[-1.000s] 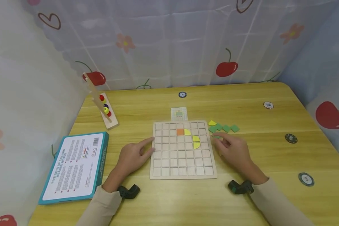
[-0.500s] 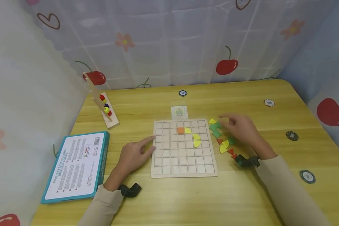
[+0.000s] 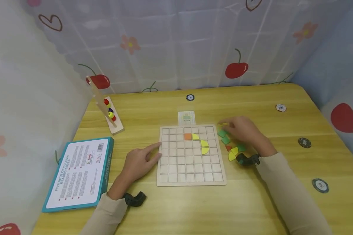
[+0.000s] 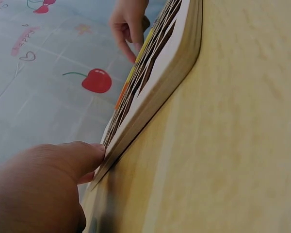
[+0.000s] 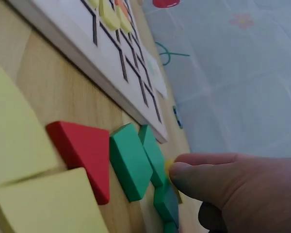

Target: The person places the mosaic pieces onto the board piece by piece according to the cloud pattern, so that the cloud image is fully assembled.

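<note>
My left hand (image 3: 139, 164) rests by the left edge of a wooden grid board (image 3: 176, 182); its spread thumb and index finger touch that edge. On the board lie an orange square (image 3: 187, 136) and several yellow quarter-circle tiles (image 3: 205, 150). At the board's upper right, my right hand (image 3: 244, 131) reaches over loose tiles. Its thumb and index finger are at a yellow quarter-circle tile (image 5: 169, 165), mostly hidden behind them; whether they pinch it is unclear. Nearer to me lie green square tiles (image 3: 225, 140), a red triangle (image 3: 228, 148) and yellow quarter-circles (image 3: 232, 155).
A pattern card (image 3: 186, 117) lies just beyond the board. At left are a teal-edged box (image 3: 79, 173) and a wooden bead stand (image 3: 114, 125). Poker chips, one white (image 3: 280, 107) and one black (image 3: 304, 142), are spread around the table.
My right hand has gone from beside the board up over the loose tiles, then leftward to the yellow quarter-circle at the far end. The left hand stays at the board's edge.
</note>
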`<state>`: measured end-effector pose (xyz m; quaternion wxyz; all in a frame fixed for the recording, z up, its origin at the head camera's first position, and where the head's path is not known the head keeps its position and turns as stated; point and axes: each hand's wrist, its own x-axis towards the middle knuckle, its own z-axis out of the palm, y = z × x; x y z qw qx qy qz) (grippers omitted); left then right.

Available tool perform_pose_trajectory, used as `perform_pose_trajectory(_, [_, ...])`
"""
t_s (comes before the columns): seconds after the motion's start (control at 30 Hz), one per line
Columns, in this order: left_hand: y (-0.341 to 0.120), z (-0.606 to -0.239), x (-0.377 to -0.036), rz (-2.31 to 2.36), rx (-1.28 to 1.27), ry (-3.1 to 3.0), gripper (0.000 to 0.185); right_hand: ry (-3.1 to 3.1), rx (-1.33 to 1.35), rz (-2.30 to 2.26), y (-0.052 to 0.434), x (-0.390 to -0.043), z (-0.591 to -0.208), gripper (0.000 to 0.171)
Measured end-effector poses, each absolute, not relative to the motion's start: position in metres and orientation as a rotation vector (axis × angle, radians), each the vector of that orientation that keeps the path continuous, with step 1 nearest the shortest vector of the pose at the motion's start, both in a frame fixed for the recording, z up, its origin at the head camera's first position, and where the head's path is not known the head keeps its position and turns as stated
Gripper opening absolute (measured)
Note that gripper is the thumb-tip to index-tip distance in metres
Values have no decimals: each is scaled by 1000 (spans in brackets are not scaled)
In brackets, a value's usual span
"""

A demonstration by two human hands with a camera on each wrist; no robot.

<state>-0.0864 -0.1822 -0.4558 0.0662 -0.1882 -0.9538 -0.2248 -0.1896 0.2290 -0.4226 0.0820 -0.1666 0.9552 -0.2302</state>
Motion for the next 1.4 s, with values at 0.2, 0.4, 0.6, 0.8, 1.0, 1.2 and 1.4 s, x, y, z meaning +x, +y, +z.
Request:
perform_pose_trajectory(0.2, [-183, -459, -84, -688, -560, -2874, 43, 2932, -497, -739, 226, -199, -425, 33])
perform_pose_trajectory(0.4, [-183, -457, -86, -677, -566, -2859, 43, 2960, -376, -711, 221, -204, -422, 27])
perform_pose_trajectory(0.6, [-183, -456, -86, -683, -561, -2868, 44, 2997, -259, -825, 219, -209, -429, 33])
perform_pose_trajectory(0.8, [-183, -457, -85, -676, -567, -2876, 43, 2984, -260, -928, 233, -213, -433, 32])
perform_pose_trajectory(1.0, [-182, -456, -87, -664, -558, -2878, 43, 2837, -519, -892, 246, -214, -425, 33])
perform_pose_trajectory(1.2, [-182, -456, -87, -670, -560, -2870, 43, 2820, -516, -816, 246, -214, -426, 30])
perform_pose_trajectory(1.4, [-183, -455, -86, -679, -566, -2861, 43, 2844, -519, -770, 241, -211, -426, 27])
